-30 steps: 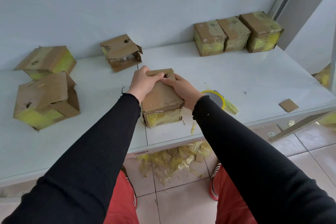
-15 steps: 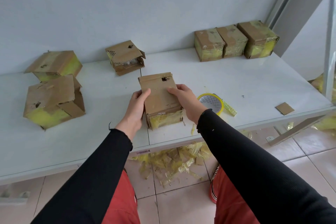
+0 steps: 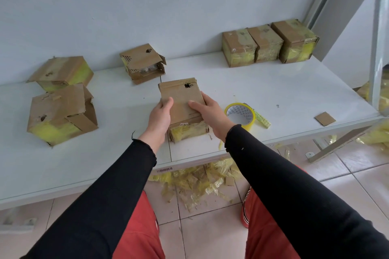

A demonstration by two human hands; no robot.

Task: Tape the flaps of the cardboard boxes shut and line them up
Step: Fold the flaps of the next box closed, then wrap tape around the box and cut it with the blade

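Note:
A small cardboard box (image 3: 182,95) with a hole in its top flap stands near the front of the white table (image 3: 273,90). My left hand (image 3: 160,114) grips its left side, thumb on the top flap. My right hand (image 3: 211,112) holds the right side, thumb lying across the top. A roll of yellow tape (image 3: 241,114) lies just right of my right hand, a loose strip trailing from it. Three taped boxes (image 3: 268,45) stand side by side at the back right. Three boxes with loose flaps lie at the left and back: one (image 3: 143,63), another (image 3: 61,72), the third (image 3: 60,114).
A small cardboard scrap (image 3: 324,119) lies near the table's right front edge. Torn yellow tape and cardboard bits (image 3: 195,181) litter the tiled floor under the table. A metal frame post (image 3: 379,38) rises at the right. The wall stands directly behind the table.
Both hands have slid from the far end of the box's top back to its sides near me. The top flap with its hole now shows. The camera view shifted a little.

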